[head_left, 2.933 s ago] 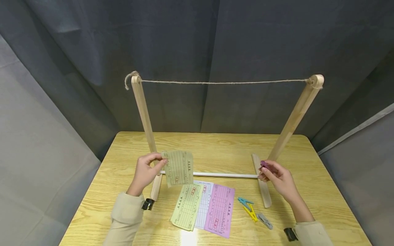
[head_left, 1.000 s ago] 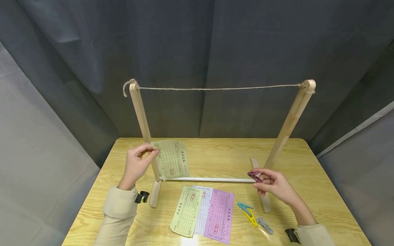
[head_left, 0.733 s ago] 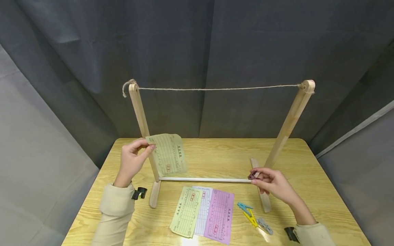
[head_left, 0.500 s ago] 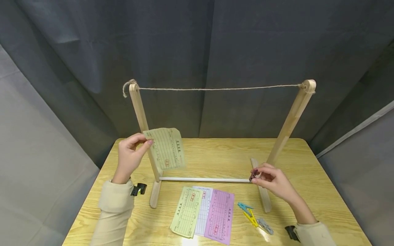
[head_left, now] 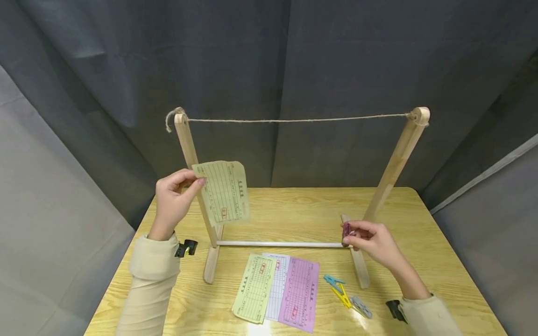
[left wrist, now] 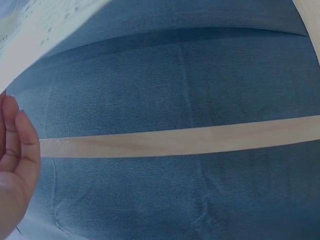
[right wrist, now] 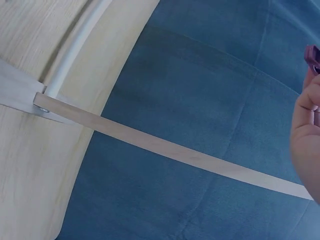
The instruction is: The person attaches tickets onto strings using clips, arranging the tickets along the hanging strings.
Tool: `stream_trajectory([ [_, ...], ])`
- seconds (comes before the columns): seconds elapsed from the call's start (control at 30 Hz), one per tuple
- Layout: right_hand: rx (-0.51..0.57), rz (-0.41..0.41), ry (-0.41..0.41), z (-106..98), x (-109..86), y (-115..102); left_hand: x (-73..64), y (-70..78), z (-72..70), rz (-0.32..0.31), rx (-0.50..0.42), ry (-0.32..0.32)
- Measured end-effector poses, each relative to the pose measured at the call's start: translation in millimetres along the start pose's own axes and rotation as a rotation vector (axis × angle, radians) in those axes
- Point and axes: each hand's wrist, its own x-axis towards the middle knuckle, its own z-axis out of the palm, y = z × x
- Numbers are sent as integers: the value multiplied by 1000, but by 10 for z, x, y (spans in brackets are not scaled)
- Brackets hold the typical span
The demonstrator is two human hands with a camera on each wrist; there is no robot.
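My left hand (head_left: 173, 198) pinches the left edge of a pale green printed slip (head_left: 222, 192) between thumb and fingers. The slip hangs in the air before the left wooden post, below the string. In the left wrist view the slip (left wrist: 45, 30) shows at the upper left, above the curled fingers (left wrist: 27, 142). A purple clothespin (head_left: 346, 234) is pinched in my right hand (head_left: 374, 242), close to the foot of the right post. The right wrist view catches this clothespin (right wrist: 312, 57) at its right edge, on top of the fingertips.
A twine string (head_left: 294, 120) spans the left post (head_left: 187, 140) and right post (head_left: 395, 168), joined low by a white rod (head_left: 279, 244). On the table (head_left: 302, 210) lie green (head_left: 254, 289), white (head_left: 277, 284) and pink slips (head_left: 300, 294), plus blue (head_left: 333, 281), yellow (head_left: 342, 297) and grey clothespins (head_left: 361, 306).
My left hand has raised the green slip upward and to the left. The right hand has shifted slightly and turned the purple clothespin more upright in its fingers. The slips on the table stay put.
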Motion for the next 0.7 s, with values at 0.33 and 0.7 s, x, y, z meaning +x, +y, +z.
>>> stream_trajectory([
  [0.33,154,-2,7,-40,48,-23,99,17,-17,-23,25,51],
  [0.7,216,-66,-51,-53,87,-85,229,66,-14,-69,59,116],
])
